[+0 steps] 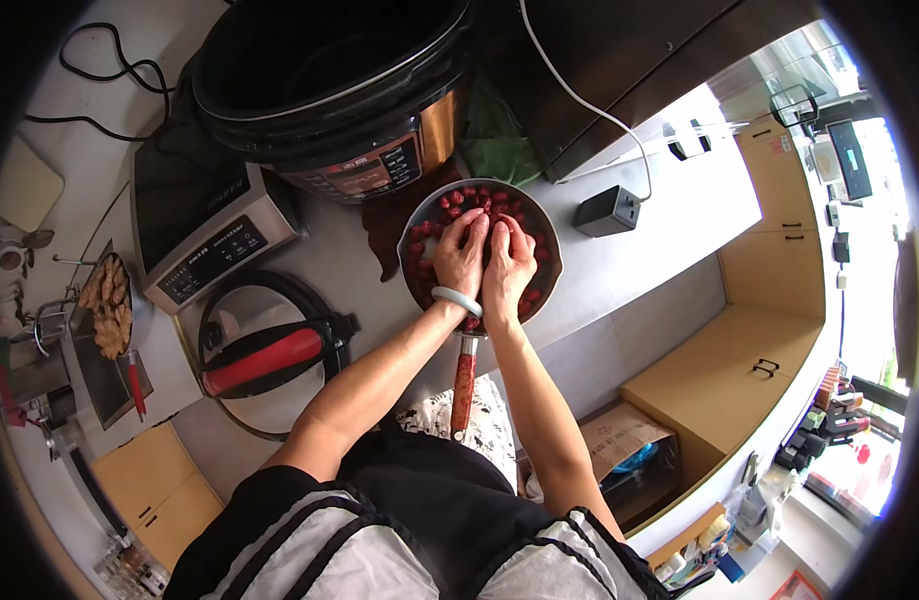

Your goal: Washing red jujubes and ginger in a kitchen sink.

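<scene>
A metal saucepan (pixel 555 262) with a red-brown handle (pixel 464 390) stands on the counter, holding many dark red fruits (pixel 530 296) that look like jujubes, in what seems to be liquid. My left hand (pixel 461 251), with a pale bangle (pixel 458 300) at its wrist, is over the pan with curled fingers. Right beside it, my right hand (pixel 509 259) is also curled, its fingertips close to those of my left hand at some red fruit. The fingertips are partly hidden, so a firm grip on any piece cannot be confirmed.
Behind the pan stands a large black electric cooker (pixel 339 142). To the left are an induction cooker (pixel 211 247), a glass lid with a red handle (pixel 268 360) and a pan of ginger (pixel 108 307) over a sink. A black power adapter (pixel 608 211) with a white cable lies at the right.
</scene>
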### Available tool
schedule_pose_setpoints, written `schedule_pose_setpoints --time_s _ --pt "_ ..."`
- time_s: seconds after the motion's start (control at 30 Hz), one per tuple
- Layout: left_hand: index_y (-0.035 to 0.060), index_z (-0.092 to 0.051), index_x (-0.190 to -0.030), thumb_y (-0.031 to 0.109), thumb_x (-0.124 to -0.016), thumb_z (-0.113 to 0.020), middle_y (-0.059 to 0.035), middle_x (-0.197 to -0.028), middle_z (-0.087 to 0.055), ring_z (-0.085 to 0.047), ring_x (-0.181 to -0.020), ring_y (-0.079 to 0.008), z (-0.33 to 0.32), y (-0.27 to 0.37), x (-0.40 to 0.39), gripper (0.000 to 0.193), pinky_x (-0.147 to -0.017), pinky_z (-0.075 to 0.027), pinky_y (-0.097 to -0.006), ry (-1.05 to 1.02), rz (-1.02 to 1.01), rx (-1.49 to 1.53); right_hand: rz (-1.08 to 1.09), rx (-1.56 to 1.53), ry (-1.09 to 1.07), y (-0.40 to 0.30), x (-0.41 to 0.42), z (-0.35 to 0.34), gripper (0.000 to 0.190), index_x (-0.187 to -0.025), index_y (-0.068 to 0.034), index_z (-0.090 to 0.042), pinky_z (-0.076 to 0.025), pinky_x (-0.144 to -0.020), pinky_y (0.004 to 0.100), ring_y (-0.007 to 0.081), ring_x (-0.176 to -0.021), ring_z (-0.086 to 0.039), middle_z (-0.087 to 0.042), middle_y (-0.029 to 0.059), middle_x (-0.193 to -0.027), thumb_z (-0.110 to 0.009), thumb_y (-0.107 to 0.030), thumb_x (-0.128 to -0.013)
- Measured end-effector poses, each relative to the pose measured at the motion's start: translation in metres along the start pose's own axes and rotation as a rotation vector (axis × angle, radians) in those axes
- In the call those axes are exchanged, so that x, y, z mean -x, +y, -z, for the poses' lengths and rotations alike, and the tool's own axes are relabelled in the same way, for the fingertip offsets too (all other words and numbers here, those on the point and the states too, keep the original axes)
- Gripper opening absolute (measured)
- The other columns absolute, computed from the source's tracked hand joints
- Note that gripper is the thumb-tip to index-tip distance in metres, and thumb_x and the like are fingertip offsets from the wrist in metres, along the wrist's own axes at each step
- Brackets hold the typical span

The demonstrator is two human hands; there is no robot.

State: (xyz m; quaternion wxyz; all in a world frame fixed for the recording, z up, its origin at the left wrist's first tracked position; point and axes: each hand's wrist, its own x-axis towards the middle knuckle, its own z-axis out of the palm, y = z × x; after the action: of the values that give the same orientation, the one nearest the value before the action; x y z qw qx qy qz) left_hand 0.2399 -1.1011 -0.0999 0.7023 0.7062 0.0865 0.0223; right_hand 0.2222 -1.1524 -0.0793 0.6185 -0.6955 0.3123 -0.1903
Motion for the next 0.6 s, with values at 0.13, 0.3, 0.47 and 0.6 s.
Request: schedule_pose_setpoints --time_s 0.13,0.3,0.47,0.6 --pt "0.0009 -0.060 -0.103 0.020 -0.090 -0.053 -0.0085 -0.099 -0.062 -0.056 -0.091 -0.0132 0.001 0.052 0.005 0.024 -0.082 -0.044 -0.0260 -0.060 -0.065 0.056 0.153 0.000 0.043 -0.044 0.005 0.007 0.019 -0.099 -0.005 -0.064 -0.045 -0.075 0.0287 0.0196 -0.086 -0.057 -0.057 0.0097 -0.094 -0.057 -0.016 -0.085" --pt "0.0007 -0.060 -0.103 0.019 -0.089 -0.053 -0.0088 -0.103 -0.062 -0.056 -0.096 -0.0160 0.003 0.045 0.009 0.024 -0.086 -0.043 -0.0283 -0.071 -0.028 0.011 0.147 0.094 0.059 -0.043 0.010 0.009 0.018 -0.098 -0.006 -0.064 -0.045 -0.075 0.0286 0.0192 -0.087 -0.057 -0.058 0.0097 -0.095 -0.057 -0.016 -0.085" --pt "0.0002 -0.060 -0.103 0.014 -0.088 -0.054 -0.0083 -0.099 -0.062 -0.056 -0.091 -0.0132 0.009 0.068 0.028 0.021 -0.082 -0.044 -0.0251 -0.056 -0.044 0.135 0.253 0.052 0.081 -0.060 0.030 0.017 0.017 -0.098 -0.004 -0.064 -0.046 -0.075 0.0277 0.0187 -0.084 -0.057 -0.057 0.0100 -0.096 -0.055 -0.013 -0.085" --pt "0.0013 -0.060 -0.101 0.010 -0.086 -0.057 -0.0078 -0.094 -0.061 -0.057 -0.086 -0.0143 0.008 0.127 0.023 0.019 -0.077 -0.045 -0.0258 -0.083 -0.170 0.332 0.415 0.009 0.076 -0.117 0.032 0.022 0.019 -0.101 -0.003 -0.062 -0.044 -0.079 0.0285 0.0186 -0.088 -0.056 -0.055 0.0104 -0.099 -0.053 -0.009 -0.085"
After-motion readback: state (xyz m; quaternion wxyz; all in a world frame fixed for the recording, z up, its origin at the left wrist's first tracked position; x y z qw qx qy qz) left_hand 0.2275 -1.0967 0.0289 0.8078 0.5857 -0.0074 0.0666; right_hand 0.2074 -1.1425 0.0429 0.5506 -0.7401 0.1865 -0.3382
